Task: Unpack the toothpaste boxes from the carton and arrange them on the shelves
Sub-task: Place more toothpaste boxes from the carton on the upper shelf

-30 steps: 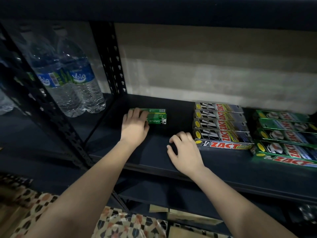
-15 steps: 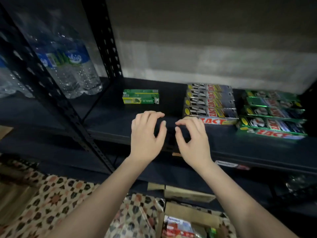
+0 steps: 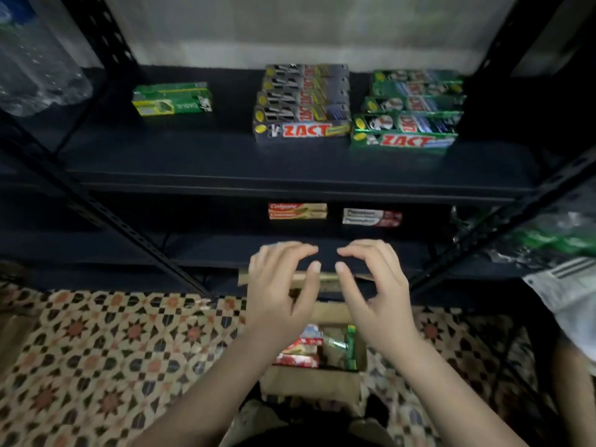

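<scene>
Standing against a pale wall, dark metal shelves (image 3: 290,175) with punched uprights. Below, patterned floor tiles (image 3: 113,343) in brown, cream and black. Far left, clear water bottles (image 3: 35,59), blurred. Far right, crumpled plastic packaging (image 3: 554,240), contents unclear.

Resting on the floor close to the lower shelf, an open cardboard carton (image 3: 309,382), directly beneath the hands. Inside, red and white toothpaste boxes (image 3: 300,350) on the left, a green box (image 3: 351,346) upright on the right.

On the upper shelf, middle, a stack of grey Zact boxes (image 3: 303,104); just beside it to the right, a stack of green Zact boxes (image 3: 412,111). Well apart on the left, a single green box (image 3: 172,99) lying flat.

On the lower shelf, set back, a red Colgate box (image 3: 297,211) and, near it to the right, a white box (image 3: 371,217), lettering too blurred to read.

Hovering above the carton, left hand (image 3: 280,285) and right hand (image 3: 374,285), side by side, palms down, fingers loosely curved, thumbs pointing toward each other, gripping nothing, touching nothing.
</scene>
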